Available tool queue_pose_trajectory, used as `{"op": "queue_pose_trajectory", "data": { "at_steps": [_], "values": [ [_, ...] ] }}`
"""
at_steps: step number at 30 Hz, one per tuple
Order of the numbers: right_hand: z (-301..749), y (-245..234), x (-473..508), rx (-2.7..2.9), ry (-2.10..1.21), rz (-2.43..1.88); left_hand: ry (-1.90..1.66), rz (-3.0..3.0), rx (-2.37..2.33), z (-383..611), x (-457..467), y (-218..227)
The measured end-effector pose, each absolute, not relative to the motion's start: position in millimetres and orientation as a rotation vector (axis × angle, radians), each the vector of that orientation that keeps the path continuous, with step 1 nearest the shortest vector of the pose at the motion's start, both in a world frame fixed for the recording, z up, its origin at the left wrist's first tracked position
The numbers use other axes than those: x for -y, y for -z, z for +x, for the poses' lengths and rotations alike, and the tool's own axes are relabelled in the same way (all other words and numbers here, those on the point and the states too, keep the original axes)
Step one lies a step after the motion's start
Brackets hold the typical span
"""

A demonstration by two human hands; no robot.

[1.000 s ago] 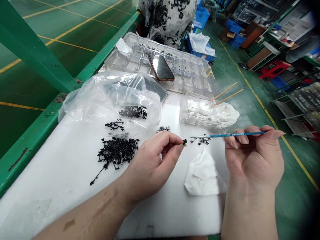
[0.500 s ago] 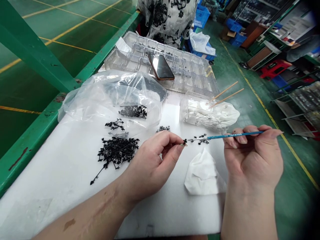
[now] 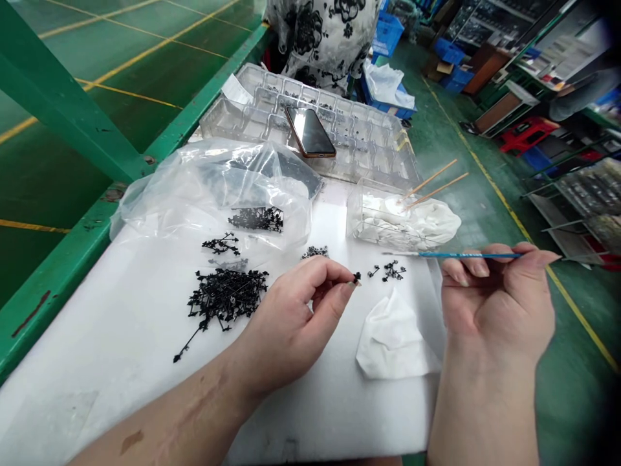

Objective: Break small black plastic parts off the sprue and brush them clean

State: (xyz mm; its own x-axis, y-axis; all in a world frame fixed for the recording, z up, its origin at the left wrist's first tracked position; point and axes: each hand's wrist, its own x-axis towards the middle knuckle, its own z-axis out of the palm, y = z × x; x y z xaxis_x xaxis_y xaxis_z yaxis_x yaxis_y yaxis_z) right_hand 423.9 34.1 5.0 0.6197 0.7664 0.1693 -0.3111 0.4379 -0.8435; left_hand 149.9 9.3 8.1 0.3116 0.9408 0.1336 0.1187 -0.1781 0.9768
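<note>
Between thumb and forefinger, my left hand (image 3: 305, 310) pinches a small black part (image 3: 357, 276) above the white work surface. My right hand (image 3: 497, 298) is closed around a thin blue paintbrush (image 3: 466, 255), its tip pointing left and apart from the black part. Several more small black parts (image 3: 392, 270) lie just past my left fingertips. A heap of black stemmed pieces (image 3: 226, 292) is left of my left hand. Small round metallic bits (image 3: 315, 251) sit behind that hand, and a folded white cloth (image 3: 395, 336) lies between my wrists.
A clear plastic bag (image 3: 213, 181) covers more black pieces. Behind it stands a compartment tray (image 3: 383, 145) with a phone (image 3: 310, 131) on it. A clear box (image 3: 356, 213) holds white cloth and two wooden sticks. A green frame (image 3: 160, 152) edges the left side; a person in patterned clothing is beyond.
The paintbrush has drawn back right and slightly up, its tip leaving the black part. My left hand keeps its pinch in nearly the same place. The view shifts slightly.
</note>
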Motion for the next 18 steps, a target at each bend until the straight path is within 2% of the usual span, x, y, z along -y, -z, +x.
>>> {"op": "queue_pose_trajectory", "data": {
  "at_steps": [9,18],
  "values": [
    [456.9,19.4,-55.2,0.409,-0.418,-1.137,-0.941,1.532,-1.027,148.7,-10.3,-2.8],
    [467.3,40.7,-62.3,0.36,-0.399,-1.325,-0.963,1.473,-1.019,149.3,-10.9,-0.4]
  ]
}}
